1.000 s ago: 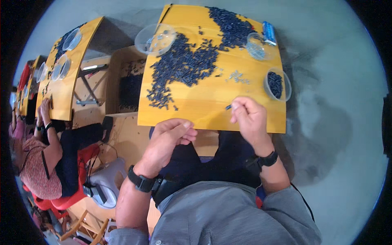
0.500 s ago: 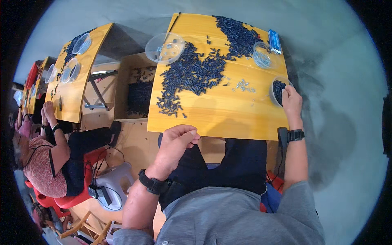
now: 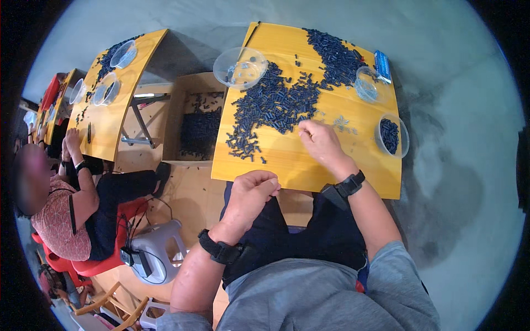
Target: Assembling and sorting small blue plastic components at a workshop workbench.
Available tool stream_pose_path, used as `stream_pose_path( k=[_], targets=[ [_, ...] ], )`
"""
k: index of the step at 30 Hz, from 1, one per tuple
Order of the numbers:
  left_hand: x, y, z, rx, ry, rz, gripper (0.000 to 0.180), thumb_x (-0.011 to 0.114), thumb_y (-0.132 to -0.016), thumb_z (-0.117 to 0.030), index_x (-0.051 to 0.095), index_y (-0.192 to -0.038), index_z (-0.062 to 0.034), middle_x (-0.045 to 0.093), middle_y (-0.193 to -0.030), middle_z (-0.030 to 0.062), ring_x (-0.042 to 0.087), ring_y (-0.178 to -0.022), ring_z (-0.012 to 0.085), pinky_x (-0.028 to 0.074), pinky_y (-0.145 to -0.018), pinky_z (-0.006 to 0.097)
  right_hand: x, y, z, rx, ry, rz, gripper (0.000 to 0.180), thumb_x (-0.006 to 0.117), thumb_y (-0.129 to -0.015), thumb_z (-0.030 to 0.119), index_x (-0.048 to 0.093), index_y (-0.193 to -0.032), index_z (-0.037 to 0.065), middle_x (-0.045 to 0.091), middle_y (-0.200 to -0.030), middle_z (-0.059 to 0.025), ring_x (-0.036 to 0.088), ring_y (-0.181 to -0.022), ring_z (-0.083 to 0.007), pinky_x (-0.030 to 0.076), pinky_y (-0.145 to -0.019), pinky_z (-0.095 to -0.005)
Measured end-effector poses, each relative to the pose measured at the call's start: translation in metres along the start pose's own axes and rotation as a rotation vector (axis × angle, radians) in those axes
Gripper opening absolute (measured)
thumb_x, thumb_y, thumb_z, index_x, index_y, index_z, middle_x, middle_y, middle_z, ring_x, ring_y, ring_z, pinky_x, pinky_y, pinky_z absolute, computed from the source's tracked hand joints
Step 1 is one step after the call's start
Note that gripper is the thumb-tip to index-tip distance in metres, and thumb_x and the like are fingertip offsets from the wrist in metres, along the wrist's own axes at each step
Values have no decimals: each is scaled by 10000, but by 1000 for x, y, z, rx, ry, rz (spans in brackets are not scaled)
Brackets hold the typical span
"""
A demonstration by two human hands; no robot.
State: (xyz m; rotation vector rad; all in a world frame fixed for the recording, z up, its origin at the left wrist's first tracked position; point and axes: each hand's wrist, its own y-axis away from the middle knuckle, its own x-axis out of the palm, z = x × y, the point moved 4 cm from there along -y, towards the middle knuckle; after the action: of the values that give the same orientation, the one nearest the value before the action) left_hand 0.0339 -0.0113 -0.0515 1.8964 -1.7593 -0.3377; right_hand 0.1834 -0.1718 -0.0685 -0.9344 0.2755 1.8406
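1. Right hand [image 3: 323, 142] is coming away from the clear tub [image 3: 405, 138] to the dark heap [image 3: 276, 102] of small pieces.
2. Yellow table [image 3: 381, 176] is bearing the dark heap left of centre, the clear tub by its right edge.
3. Left hand [image 3: 253, 193] is hovering by the near edge, thumb against curled fingers; I cannot tell what it is holding.
4. Right hand is bending its fingers nearly together beside the dark heap, contents unclear.
5. Silvery pieces [image 3: 344, 124] are lying near it.

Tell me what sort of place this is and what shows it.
Probably a small hand-assembly workshop: black parts lie heaped on a yellow table, clear tubs hold small pieces, and another person sits at a similar table to the left.
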Motion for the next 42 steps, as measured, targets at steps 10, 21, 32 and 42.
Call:
stream_pose_path(
  k=[10, 21, 32, 42],
  targets=[
    [-1, -3, 5, 36, -19, -13, 178, 604, -860, -110, 632, -971, 27, 650, -807, 42, 595, -723, 93, 456, -648, 215, 29, -14, 11, -135, 111, 85, 143, 547, -840, 153, 600, -937, 62, 609, -852, -163, 594, -790, -374, 472, -690, -469],
    [-1, -5, 8, 31, -72, -29, 177, 613, -850, -102, 632, -967, 29, 649, -806, 42, 599, -724, 91, 458, -641, 209, 39, -12, 9, -175, 267, 113, 133, 550, -851, 178, 586, -823, 53, 588, -779, -143, 604, -715, -346, 483, -642, -462],
    [-6, -4, 8, 2, -5, -111, 239, 575, -895, -162, 609, -1036, 29, 656, -857, 74, 617, -738, 129, 472, -661, 234, 20, 15, 25, 7, -76, 145, 87, 547, -851, 85, 572, -826, 6, 617, -773, -156, 622, -722, -308, 486, -633, -411],
    [2, -1, 1, -33, 204, 71, 202, 561, -917, -179, 632, -969, 3, 655, -848, 57, 600, -746, 104, 466, -680, 227, -11, 50, 73, -94, -500, 305, 64, 561, -827, -23, 591, -883, -17, 594, -760, -111, 610, -605, -185, 481, -539, -305]
  ],
)
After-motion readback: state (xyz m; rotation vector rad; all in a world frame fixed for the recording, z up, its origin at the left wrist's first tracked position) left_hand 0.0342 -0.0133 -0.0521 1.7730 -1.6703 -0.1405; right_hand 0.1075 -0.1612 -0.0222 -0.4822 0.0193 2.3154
